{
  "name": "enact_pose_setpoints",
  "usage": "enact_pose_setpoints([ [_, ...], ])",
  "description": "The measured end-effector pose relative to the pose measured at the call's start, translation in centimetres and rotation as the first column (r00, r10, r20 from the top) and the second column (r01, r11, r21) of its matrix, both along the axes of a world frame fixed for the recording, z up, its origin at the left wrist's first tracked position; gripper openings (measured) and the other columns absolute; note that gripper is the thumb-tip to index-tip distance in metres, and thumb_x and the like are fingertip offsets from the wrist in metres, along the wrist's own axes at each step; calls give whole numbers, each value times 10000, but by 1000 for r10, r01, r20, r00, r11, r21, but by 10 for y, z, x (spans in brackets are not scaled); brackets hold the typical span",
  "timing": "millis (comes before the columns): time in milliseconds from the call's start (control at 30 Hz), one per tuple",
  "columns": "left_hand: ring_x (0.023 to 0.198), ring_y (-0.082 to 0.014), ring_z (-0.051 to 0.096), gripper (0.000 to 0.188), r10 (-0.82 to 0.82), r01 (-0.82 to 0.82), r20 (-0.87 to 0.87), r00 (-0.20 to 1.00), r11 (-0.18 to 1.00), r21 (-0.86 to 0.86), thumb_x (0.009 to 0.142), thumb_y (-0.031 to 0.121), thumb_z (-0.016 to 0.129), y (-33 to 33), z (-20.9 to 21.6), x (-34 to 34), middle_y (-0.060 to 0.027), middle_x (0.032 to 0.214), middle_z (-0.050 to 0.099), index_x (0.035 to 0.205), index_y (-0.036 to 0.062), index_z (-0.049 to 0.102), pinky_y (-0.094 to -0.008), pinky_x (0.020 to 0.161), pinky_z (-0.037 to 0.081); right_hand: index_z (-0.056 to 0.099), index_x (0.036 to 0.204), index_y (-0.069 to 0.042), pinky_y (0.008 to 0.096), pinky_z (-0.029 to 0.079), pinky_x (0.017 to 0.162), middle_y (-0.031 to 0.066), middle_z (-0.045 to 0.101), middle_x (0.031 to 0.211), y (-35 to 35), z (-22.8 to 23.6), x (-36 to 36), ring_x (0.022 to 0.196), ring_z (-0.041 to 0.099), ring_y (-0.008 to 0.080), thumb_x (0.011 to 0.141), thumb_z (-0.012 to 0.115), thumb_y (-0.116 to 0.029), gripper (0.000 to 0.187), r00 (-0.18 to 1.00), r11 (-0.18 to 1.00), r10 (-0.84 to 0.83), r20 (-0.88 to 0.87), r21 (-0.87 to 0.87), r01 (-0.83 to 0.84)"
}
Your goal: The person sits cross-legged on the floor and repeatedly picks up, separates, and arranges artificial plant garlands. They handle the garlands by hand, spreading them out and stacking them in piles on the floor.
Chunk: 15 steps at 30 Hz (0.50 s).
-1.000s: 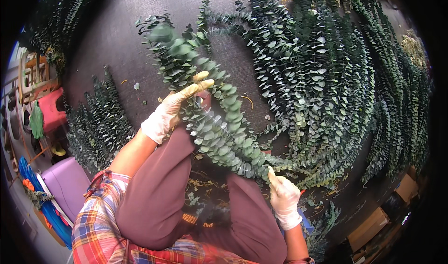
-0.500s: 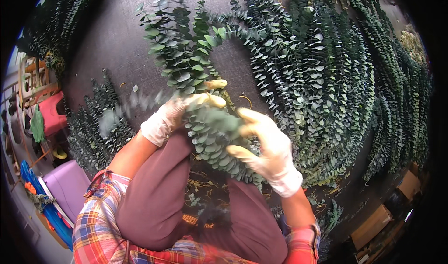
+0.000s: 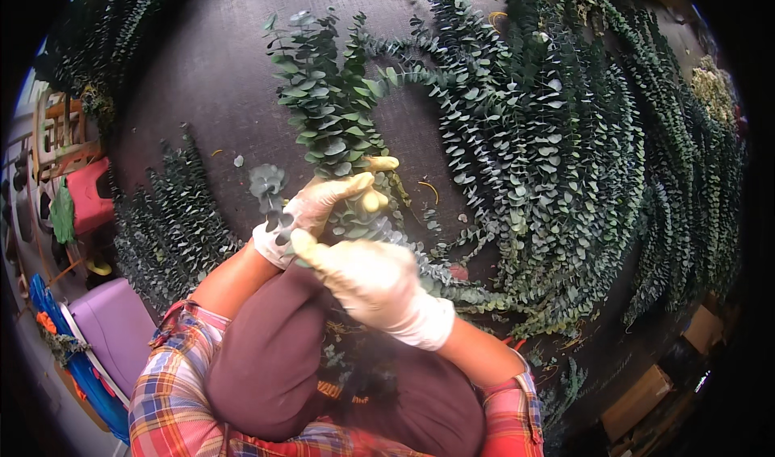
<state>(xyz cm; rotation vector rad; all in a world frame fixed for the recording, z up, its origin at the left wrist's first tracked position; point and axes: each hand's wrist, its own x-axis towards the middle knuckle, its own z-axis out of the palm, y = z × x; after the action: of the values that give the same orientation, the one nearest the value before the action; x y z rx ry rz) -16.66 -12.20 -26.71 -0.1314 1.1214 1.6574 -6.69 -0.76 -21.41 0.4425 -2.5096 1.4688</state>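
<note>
Dark floor covering (image 3: 222,69) spreading around a gripped eucalyptus bunch (image 3: 327,106)

Over on the worker's right of the bunch, a big eucalyptus heap (image 3: 549,158) is fanning out; to its left a smaller pile (image 3: 165,223) is lying, with a red stool (image 3: 87,194) standing beyond. The bunch itself is pointing away from the worker, just past the knees, and the gloved left hand (image 3: 343,194) is wrapping closely around its leafy middle.

What is changing is the gloved right hand (image 3: 363,279): half a second ago it was spreading over the bunch's lower leaves, and now it is crossing leftward in front of the left wrist, its fingers drawn together. That is leaving the left hand alone to steady the bunch, the leaves below being, I'd judge, partly worked over.

A small loose sprig (image 3: 268,184) is showing just left of the bunch, near the right fingertips; blur is keeping me from telling whether they are pinching it. The right hand is covering much of the bunch's lower end, and I cannot tell whether its top is touching the floor. Darkness at the rim is cutting off the heap's far side.
</note>
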Motion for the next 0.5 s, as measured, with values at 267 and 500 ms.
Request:
enact_pose_setpoints([
  [267,785,-122,604,467,47,-55,53,997,987,154,883,291,640,-11,-16,9,-60,888,650,1252,36,510,-252,687,482,622,1115,42,252,514,657,145,678,1028,44,5,-21,730,642,141,818,630,98,302,947,752,-310,86,-587,300],
  [500,1130,-183,527,779,-46,52,-25,999,948,313,785,431,711,1,-6,10,-94,1250,551,1361,6,405,-316,953,427,655,1081,-10,282,520,761,105,681,1020,31,-39,0,817,652,191,769,654,89,327,933,856,-327,153,-371,361],
])
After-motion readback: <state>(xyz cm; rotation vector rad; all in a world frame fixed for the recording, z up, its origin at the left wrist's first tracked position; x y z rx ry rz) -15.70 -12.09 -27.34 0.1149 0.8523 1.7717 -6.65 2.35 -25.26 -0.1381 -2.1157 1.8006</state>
